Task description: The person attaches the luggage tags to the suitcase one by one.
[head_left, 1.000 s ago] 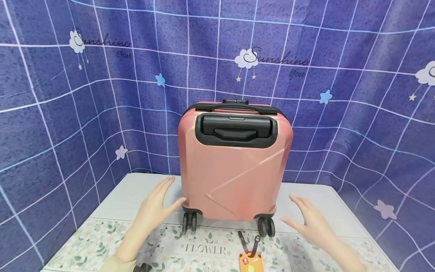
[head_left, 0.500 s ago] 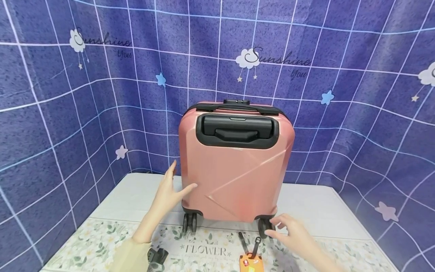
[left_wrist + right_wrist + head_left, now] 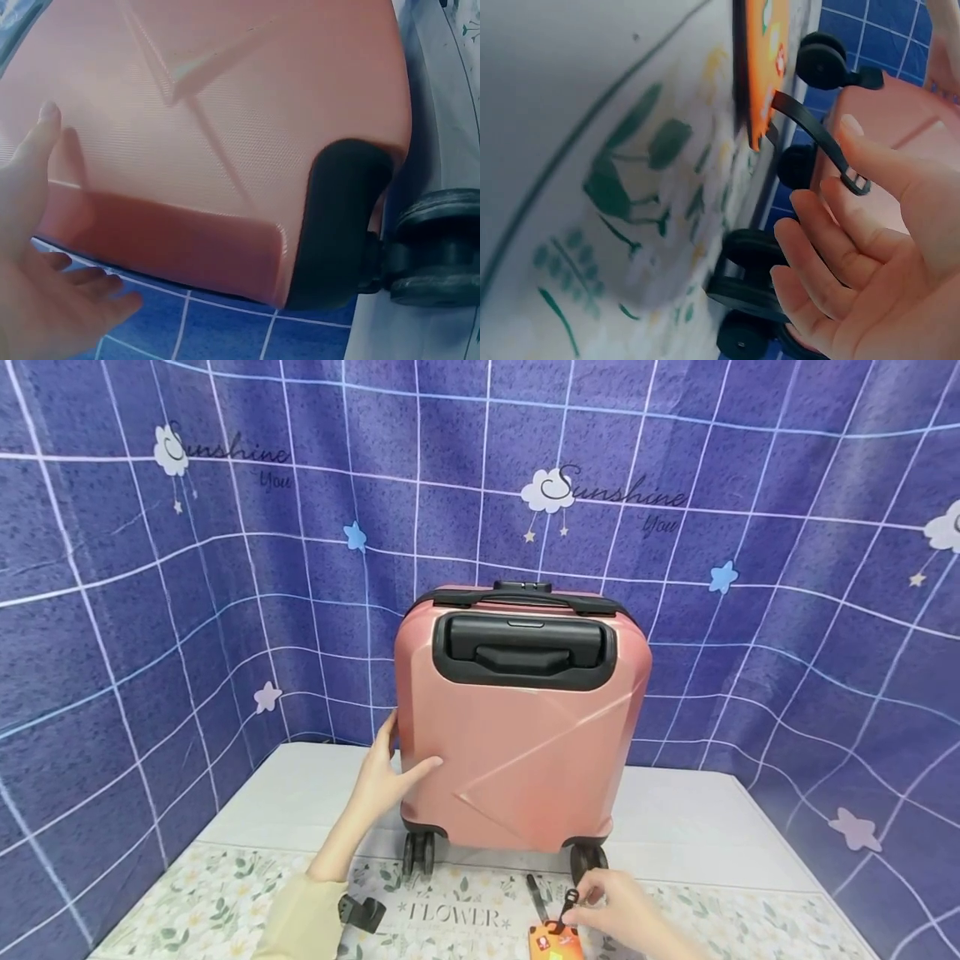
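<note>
Black strap [image 3: 811,124] sits at right hand [image 3: 611,903], pink suitcase [image 3: 521,743] beside left hand [image 3: 381,787].

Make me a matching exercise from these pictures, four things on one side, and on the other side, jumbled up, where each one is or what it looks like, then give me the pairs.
Things:
1. suitcase
2. luggage tag
3. left hand
4. right hand

Places, colours and states:
A. at the buckle of a black strap
B. orange, at the bottom edge of the head view
C. pink, upright on black wheels
D. at the side of the suitcase, thumb in front of its near face

Pairs: 1-C, 2-B, 3-D, 4-A
</note>
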`<state>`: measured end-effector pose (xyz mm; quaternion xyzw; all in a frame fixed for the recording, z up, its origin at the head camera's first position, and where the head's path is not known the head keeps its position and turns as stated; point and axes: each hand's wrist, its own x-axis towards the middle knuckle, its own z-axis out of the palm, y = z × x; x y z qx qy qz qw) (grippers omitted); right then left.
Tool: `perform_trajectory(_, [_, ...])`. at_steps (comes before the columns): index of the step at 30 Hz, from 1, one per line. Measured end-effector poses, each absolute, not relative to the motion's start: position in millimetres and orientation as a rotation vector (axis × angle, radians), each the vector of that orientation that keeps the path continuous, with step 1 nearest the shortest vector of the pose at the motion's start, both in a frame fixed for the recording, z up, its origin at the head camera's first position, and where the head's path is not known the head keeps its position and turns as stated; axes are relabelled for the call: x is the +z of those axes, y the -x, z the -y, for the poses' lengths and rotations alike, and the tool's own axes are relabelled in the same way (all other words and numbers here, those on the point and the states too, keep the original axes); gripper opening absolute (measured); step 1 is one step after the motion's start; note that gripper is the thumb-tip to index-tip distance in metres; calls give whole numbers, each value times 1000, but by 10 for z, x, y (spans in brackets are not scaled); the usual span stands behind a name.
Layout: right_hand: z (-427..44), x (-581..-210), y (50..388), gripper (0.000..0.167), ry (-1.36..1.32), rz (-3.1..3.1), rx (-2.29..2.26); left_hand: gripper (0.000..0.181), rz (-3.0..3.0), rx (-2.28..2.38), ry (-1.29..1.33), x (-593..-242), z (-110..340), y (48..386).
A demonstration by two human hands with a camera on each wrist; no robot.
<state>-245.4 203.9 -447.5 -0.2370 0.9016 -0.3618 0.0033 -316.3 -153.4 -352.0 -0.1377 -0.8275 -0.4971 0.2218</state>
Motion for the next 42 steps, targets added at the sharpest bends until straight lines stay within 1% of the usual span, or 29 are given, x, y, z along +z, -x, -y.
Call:
perform_trajectory(12, [-1987, -4624, 2508, 19, 662, -2679, -1149, 95, 2199, -1440, 397, -3628, 1476, 3248])
perform_trajectory(21, [-1929, -4655, 2576, 14, 745, -2544, -1219, 94, 2188, -1447, 389, -3626, 1461, 3214])
perform_trajectory(24, [-1924, -4656, 2589, 12, 733, -2517, -1201, 93, 2194, -1446, 380, -3623, 1470, 3216])
perform_trajectory(36, [-1884, -4645, 2594, 20, 665, -2545, -1116, 96, 2204, -1419, 350, -3649, 1471, 3228])
perform_trajectory(42, [-1889, -4647, 2594, 22, 641, -2530, -1134, 96, 2209, -1422, 351, -3659, 1474, 3241])
